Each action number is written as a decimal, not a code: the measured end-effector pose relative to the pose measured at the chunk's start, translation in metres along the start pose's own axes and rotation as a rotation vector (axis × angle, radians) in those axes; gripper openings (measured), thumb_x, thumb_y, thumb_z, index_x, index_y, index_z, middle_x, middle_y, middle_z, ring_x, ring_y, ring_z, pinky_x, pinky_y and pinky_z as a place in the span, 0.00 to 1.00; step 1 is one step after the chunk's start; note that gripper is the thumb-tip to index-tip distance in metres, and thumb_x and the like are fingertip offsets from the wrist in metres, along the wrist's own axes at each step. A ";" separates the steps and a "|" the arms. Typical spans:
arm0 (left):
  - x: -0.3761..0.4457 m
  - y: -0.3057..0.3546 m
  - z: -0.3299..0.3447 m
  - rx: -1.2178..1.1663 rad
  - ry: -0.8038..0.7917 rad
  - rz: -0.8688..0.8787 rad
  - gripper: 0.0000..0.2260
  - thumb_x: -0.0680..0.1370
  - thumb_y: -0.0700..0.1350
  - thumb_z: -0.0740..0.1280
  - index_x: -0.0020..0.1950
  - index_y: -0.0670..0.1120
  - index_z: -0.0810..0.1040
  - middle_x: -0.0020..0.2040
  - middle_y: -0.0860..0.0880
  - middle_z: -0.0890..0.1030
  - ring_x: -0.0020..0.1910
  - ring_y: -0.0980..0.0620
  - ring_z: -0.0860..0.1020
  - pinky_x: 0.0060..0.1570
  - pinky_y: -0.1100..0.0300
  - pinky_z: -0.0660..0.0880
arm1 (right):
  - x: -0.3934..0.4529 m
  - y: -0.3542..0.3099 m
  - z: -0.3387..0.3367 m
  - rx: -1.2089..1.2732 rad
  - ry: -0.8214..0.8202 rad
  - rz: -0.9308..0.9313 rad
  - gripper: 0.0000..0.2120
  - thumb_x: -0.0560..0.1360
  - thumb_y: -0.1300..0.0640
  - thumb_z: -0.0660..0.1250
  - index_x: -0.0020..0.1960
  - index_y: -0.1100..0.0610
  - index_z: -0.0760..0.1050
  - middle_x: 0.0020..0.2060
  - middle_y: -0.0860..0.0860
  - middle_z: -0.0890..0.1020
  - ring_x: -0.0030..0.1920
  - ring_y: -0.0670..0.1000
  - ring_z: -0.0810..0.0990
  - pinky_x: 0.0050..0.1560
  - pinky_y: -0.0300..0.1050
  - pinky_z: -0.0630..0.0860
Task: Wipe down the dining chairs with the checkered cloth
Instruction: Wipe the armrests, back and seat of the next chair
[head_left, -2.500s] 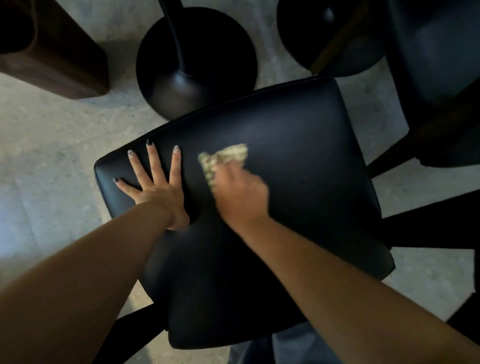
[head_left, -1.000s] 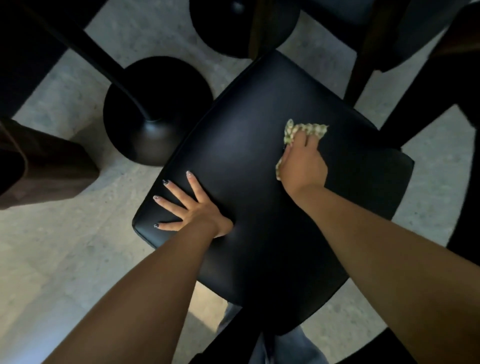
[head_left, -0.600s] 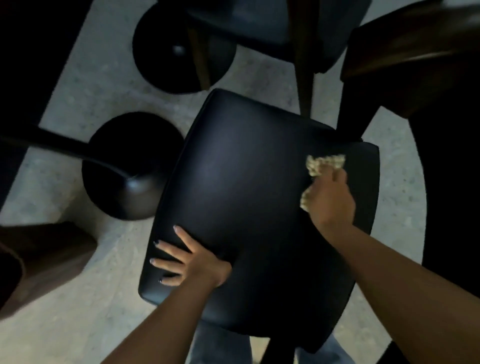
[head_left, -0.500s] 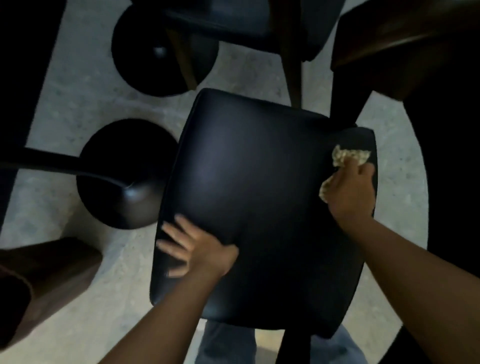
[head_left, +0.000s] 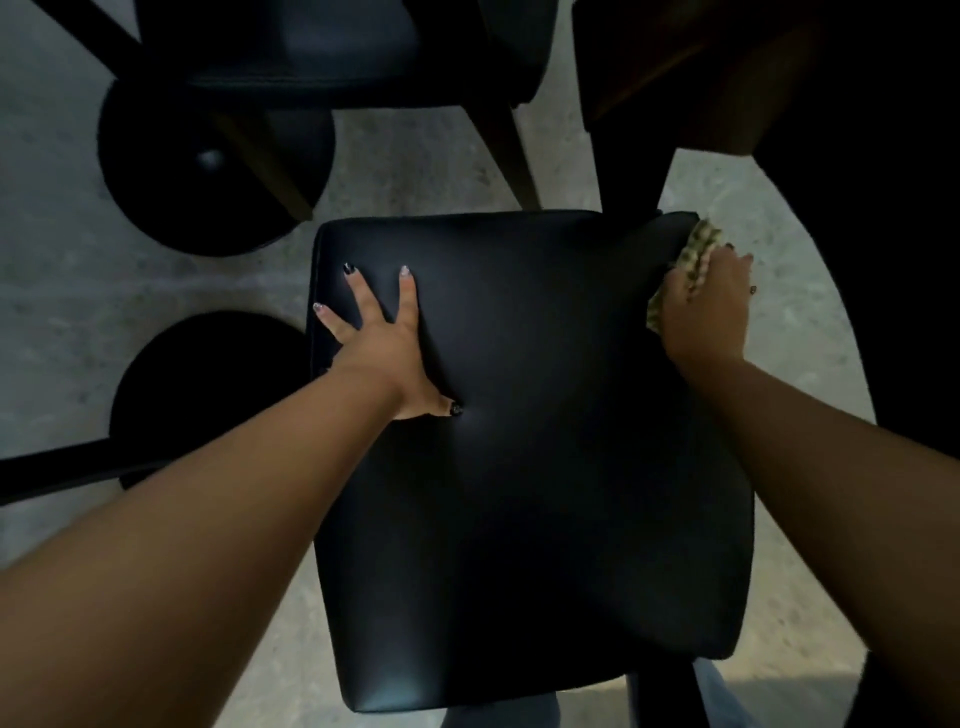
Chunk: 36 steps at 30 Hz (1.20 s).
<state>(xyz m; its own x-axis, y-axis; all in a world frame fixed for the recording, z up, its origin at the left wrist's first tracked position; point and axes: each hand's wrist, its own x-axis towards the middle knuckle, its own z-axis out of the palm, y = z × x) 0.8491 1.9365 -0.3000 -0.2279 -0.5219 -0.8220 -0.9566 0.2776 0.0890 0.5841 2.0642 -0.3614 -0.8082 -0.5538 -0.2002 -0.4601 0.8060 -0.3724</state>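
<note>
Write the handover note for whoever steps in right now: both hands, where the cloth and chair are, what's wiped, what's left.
Left hand: flat on the black chair seat near its left edge, fingers spread, bracing it; holds nothing.
Right hand: grips the bunched checkered cloth against the seat's far right corner.
Done: cannot be read from the seat surface; the cloth now sits at the far right corner.
Left: the near half and the edges of this seat may still need a pass; then the other dining chair across the floor. Chair backs are not clearly in view.
</note>
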 end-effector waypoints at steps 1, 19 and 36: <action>0.002 -0.001 -0.001 0.005 -0.009 0.003 0.66 0.62 0.61 0.79 0.73 0.59 0.24 0.72 0.45 0.21 0.72 0.28 0.31 0.69 0.31 0.60 | -0.003 -0.005 0.004 0.023 0.026 0.007 0.25 0.81 0.54 0.56 0.73 0.66 0.59 0.73 0.63 0.61 0.75 0.59 0.55 0.75 0.52 0.50; 0.011 -0.008 -0.013 0.059 -0.084 0.000 0.57 0.71 0.44 0.74 0.74 0.59 0.26 0.74 0.43 0.23 0.73 0.25 0.36 0.70 0.36 0.58 | -0.069 -0.109 0.053 -0.014 -0.185 -0.600 0.27 0.78 0.66 0.55 0.75 0.66 0.54 0.75 0.62 0.57 0.76 0.58 0.52 0.76 0.51 0.48; 0.014 -0.011 -0.002 0.125 0.000 0.018 0.57 0.70 0.46 0.74 0.73 0.60 0.24 0.73 0.45 0.23 0.73 0.26 0.35 0.68 0.39 0.62 | -0.096 -0.068 0.047 0.213 0.097 -0.078 0.27 0.71 0.70 0.62 0.70 0.73 0.63 0.70 0.68 0.65 0.72 0.66 0.62 0.72 0.61 0.60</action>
<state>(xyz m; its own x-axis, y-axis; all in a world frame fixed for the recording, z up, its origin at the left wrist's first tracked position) 0.8559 1.9241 -0.3116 -0.2446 -0.5159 -0.8210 -0.9222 0.3854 0.0325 0.7100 2.0523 -0.3593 -0.8095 -0.5818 -0.0795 -0.4428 0.6938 -0.5679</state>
